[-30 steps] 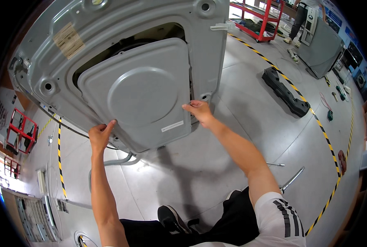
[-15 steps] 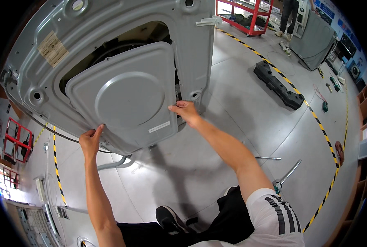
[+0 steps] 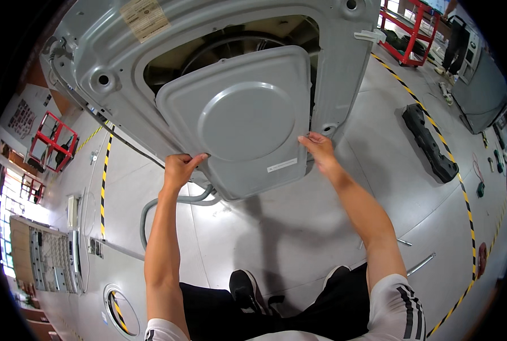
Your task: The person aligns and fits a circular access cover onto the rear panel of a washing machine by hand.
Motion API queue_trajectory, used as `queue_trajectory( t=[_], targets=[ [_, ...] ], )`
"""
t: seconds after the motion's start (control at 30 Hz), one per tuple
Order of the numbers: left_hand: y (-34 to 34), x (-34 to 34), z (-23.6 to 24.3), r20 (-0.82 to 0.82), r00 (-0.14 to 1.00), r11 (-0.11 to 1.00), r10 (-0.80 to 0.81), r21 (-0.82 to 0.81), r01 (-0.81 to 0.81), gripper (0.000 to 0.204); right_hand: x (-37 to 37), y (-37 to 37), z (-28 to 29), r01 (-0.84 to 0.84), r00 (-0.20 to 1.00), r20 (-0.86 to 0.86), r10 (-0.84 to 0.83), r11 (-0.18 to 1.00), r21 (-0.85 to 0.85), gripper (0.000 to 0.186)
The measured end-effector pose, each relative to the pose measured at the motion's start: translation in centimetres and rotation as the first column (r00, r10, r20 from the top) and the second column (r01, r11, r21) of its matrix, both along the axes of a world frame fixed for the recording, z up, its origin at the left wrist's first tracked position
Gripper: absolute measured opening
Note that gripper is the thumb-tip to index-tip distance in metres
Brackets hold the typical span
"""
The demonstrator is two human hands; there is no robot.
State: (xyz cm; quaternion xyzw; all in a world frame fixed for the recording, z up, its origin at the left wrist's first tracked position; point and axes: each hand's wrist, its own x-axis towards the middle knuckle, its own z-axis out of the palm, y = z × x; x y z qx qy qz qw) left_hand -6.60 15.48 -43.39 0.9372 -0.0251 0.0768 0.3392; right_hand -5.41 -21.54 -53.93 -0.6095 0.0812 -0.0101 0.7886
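Note:
A grey metal access panel (image 3: 247,122) with a raised round ring leans out from the opening in the back of a grey washing machine cabinet (image 3: 122,62). My left hand (image 3: 180,169) pinches the panel's left edge between thumb and fingers. Opposite it, my right hand (image 3: 319,149) grips the right edge, just above a small white label (image 3: 282,165). Above the panel's top edge, part of a large dark wheel (image 3: 230,45) shows inside the cabinet; the panel hides the rest.
A grey hose (image 3: 151,213) curves over the floor below the cabinet. Right of it lie a long black moulded part (image 3: 429,145) and a metal tool shaft (image 3: 421,264). Red trolleys (image 3: 410,34) and a person's legs (image 3: 455,48) are farther back. Striped tape (image 3: 103,193) crosses the floor.
The panel's top edge has tilted out toward me, and more of the dark wheel shows. Both hands keep their grip on its sides. The view has shifted left.

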Motion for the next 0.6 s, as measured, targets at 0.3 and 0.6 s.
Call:
queue_trajectory(
  t=[0.3,0.6],
  targets=[
    [-0.6,-0.3,0.2,0.159,0.987,0.998,-0.031,-0.040,0.038,0.046,0.3,-0.4,0.9,-0.014,1.000,-0.001,0.014,0.999,0.032,0.033],
    [-0.5,0.0,-0.1,0.262,0.961,0.995,-0.091,-0.004,0.095,0.040,0.8,-0.8,-0.4,0.077,0.997,-0.025,-0.077,0.997,-0.008,0.038]
  ],
)
